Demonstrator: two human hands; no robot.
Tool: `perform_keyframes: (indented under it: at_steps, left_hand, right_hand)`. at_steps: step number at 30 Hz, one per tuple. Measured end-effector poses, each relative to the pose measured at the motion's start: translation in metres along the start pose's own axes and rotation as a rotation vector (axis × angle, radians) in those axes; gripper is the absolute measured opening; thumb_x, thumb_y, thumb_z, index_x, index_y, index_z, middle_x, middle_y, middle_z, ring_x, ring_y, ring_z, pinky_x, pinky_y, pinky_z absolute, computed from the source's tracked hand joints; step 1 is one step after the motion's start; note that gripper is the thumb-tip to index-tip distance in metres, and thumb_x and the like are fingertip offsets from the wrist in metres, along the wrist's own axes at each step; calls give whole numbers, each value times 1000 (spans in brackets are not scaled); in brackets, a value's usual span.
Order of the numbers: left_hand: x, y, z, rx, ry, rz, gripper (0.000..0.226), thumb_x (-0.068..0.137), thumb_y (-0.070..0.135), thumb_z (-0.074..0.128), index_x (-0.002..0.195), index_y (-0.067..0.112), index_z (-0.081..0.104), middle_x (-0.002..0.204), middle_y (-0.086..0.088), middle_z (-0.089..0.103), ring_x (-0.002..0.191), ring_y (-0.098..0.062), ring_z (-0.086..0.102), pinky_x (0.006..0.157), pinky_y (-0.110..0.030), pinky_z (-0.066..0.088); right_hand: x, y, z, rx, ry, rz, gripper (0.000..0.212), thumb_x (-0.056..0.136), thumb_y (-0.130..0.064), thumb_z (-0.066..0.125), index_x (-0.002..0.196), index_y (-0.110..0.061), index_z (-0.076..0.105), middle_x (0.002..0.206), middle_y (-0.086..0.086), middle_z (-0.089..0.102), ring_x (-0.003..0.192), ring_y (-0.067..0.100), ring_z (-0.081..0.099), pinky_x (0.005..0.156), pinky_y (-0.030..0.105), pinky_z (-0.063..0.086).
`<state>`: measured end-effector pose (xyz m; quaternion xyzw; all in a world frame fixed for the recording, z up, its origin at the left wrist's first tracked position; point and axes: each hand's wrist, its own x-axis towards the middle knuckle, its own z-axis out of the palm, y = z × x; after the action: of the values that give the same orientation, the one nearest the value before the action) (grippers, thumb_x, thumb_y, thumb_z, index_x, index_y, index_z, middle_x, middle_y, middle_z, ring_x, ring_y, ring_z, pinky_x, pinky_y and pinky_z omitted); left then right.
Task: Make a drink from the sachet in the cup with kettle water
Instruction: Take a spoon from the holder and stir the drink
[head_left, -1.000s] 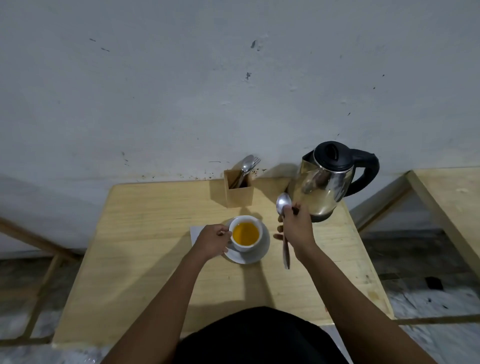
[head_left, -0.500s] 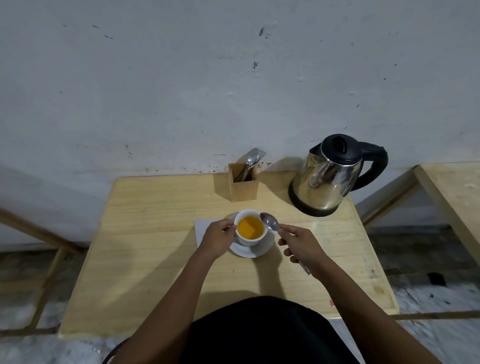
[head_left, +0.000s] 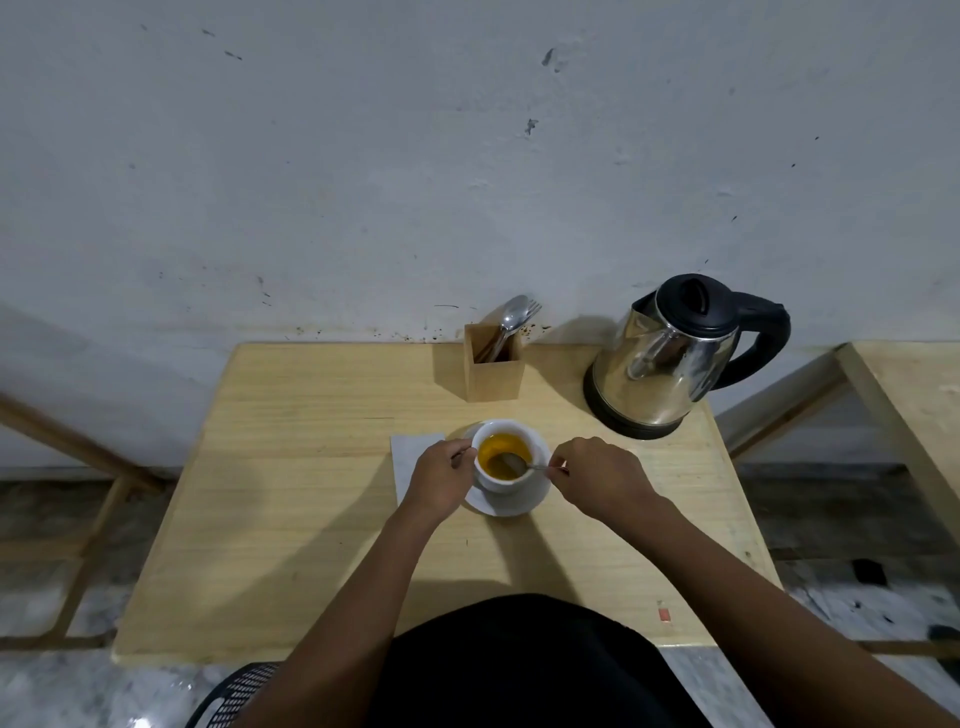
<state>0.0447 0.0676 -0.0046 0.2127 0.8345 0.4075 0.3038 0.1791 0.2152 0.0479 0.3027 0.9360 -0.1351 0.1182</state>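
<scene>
Sitting at a pale wooden table (head_left: 311, 493) pushed up to a scuffed grey wall (head_left: 467, 156). Near the middle of it, a white cup (head_left: 498, 484) upright on a white saucer (head_left: 532, 500), holding an orange-yellow drink (head_left: 493, 447). Gripping the cup's left side with the left hand (head_left: 441, 478), fingers curled against it; cannot tell whether round the handle, hidden behind them. Pinching the thin handle of a metal spoon (head_left: 511, 464) between thumb and fingertips of the right hand (head_left: 597, 475), just right of the saucer. Bowl of the spoon dipped in the drink, handle crossing the cup's right rim. Under the left hand, touching the saucer's left edge, a white sheet of paper (head_left: 408, 460) flat on the table; cannot tell whether napkin or sachet. Behind the cup, close to the wall, a square wooden cutlery holder (head_left: 493, 379) with 1 spare spoon (head_left: 511, 314) and 1 fork (head_left: 533, 309) leaning out to the right. Right of the holder, well apart from the cup, a steel electric kettle (head_left: 665, 374) upright on its black base, black lid down, black handle turned to the right. At the far right, the corner of a 2nd wooden table (head_left: 909, 405). At the bottom, black clothing (head_left: 519, 665) in the middle and a piece of black perforated plastic (head_left: 234, 696) to the left.
</scene>
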Motion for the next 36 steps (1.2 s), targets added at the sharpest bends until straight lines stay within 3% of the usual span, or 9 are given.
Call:
perform_keyframes:
  at_steps: [4,7,11,17,21,26,32,36]
  left_hand:
    - [2,-1,0,-10,8,-5,31,97,22,48,121,12,64,102,-6,63,86,-19,57,76,-28,44]
    - [2,0,-1,-7,9,-11,31,97,22,48,122,12,63,110,-10,66,91,-24,61,77,-28,44]
    - [1,2,0,-5,12,-5,33,97,22,48,124,11,61,117,-12,65,102,-27,62,81,-27,45]
    - [-1,3,-1,-6,23,26,30,97,18,47,121,9,63,115,-13,65,93,-15,55,80,-25,40]
    - [-2,5,-1,-18,26,22,31,97,17,47,122,7,62,118,-13,65,95,-13,53,82,-24,40]
    - [-3,6,-1,-19,21,15,32,97,18,47,124,7,61,121,-13,64,108,-22,58,85,-24,40]
    - [-3,5,-3,-6,16,0,32,97,20,47,123,9,62,119,-12,65,110,-24,59,86,-26,43]
    - [-2,5,-3,5,22,-6,30,97,21,47,118,10,65,114,-13,67,103,-25,60,87,-34,48]
  right_hand:
    - [9,-10,-14,-148,-72,-159,27,91,-28,48,105,-20,69,103,3,68,90,25,64,64,29,40]
    - [19,-19,-19,-207,-40,-266,27,93,-29,46,100,-19,69,98,3,69,84,25,64,60,30,41]
    - [31,-28,-29,-297,39,-235,25,96,-24,46,102,-19,69,94,3,69,80,24,65,57,29,40]
    - [29,-35,-48,-405,-17,-227,21,96,-25,50,108,-12,60,98,7,65,85,25,64,61,31,38]
    - [28,-42,-46,-324,-71,-226,17,91,-29,53,93,-14,60,82,2,60,70,23,56,60,31,43]
    - [29,-44,-39,-346,10,-204,20,94,-20,49,101,-18,67,88,3,68,66,21,56,55,30,41]
    - [22,-45,-51,-390,-51,-189,18,95,-21,52,108,-9,57,100,8,65,76,23,56,62,31,39]
    - [18,-53,-44,-310,-51,-203,20,94,-27,53,103,-10,58,75,2,50,69,20,50,59,30,38]
